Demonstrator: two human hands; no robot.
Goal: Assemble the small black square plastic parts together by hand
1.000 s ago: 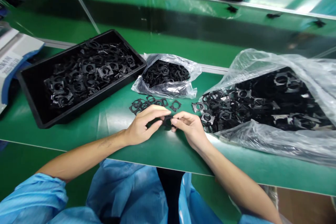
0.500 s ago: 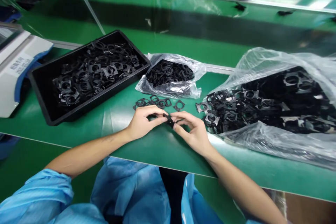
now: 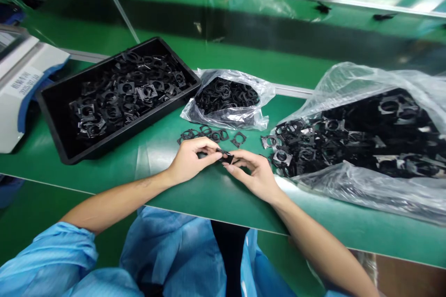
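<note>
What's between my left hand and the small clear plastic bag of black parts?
In the head view, a loose cluster of flat black ring-shaped parts lies there on the green tabletop, between your left hand and the small clear plastic bag.

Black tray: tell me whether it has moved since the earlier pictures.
No. The black tray shows no visible shift against the metal strip behind it; the whole view has shifted slightly instead.
</note>
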